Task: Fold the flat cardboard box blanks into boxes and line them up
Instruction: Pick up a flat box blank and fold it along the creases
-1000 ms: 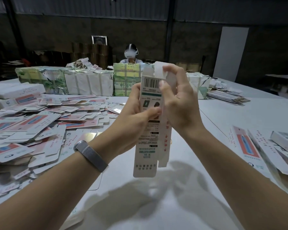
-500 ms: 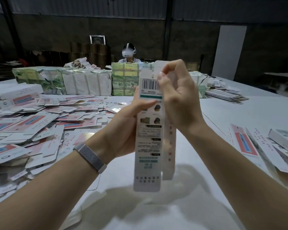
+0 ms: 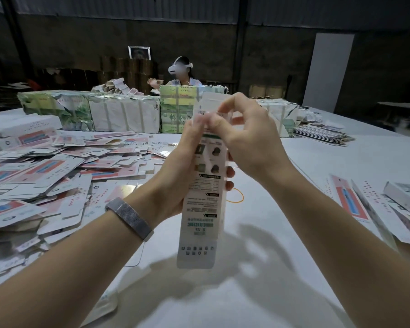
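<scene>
A long narrow white box (image 3: 200, 223) with green print stands upright in the air in front of me, its lower end above the white table (image 3: 317, 174). My left hand (image 3: 182, 176) grips its middle, fingers wrapped round to the far side. My right hand (image 3: 249, 138) pinches the flap at its top end, thumb and fingers curled over it. A big heap of flat pink and white box blanks (image 3: 45, 176) covers the table on the left. Folded boxes and blanks (image 3: 374, 209) lie at the right edge.
Wrapped bundles of stock (image 3: 118, 114) form a row across the far side of the table, with a stack of flat sheets (image 3: 322, 133) at the far right. A person with a headset (image 3: 182, 72) sits behind them. A yellow rubber band (image 3: 237, 196) lies on the table.
My right hand's fingers have curled down over the top flap, bending it. The box has sunk a little lower in my left hand's grip.
</scene>
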### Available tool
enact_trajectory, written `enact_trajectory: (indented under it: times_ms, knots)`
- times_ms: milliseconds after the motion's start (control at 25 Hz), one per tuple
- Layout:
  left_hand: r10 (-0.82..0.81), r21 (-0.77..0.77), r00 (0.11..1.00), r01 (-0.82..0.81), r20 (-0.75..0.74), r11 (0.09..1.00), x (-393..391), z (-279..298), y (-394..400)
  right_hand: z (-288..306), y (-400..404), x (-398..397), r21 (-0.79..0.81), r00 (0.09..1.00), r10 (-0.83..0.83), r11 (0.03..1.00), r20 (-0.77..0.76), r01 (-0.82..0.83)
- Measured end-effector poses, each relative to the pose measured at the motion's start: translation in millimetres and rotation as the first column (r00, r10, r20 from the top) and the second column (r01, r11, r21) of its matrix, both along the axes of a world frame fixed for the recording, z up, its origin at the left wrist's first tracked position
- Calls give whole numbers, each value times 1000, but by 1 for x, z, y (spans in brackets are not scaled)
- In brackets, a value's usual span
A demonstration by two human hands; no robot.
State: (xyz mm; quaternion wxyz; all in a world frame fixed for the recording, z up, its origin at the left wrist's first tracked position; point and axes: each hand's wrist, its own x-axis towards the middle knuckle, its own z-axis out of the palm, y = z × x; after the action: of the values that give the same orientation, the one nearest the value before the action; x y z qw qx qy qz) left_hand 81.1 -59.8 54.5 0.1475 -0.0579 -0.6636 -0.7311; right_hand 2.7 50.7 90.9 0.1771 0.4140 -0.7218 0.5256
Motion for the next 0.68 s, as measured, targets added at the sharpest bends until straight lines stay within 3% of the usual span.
enact_trajectory:
  times_ms: [160, 360, 680]
  knots:
    - [123, -16, 988, -125, -94, 992, -6, -4, 5, -2, -1, 2, -96, 998, 62, 993, -18, -64]
    - [151, 35, 931, -148, -333, 988, -11, -8, 9, -14, -6, 1, -382, 936, 336, 883, 107, -273]
    - [175, 42, 921, -172, -348, 984, -10, -10, 10, -23, -11, -4, -456, 909, 400, 835, 116, -309]
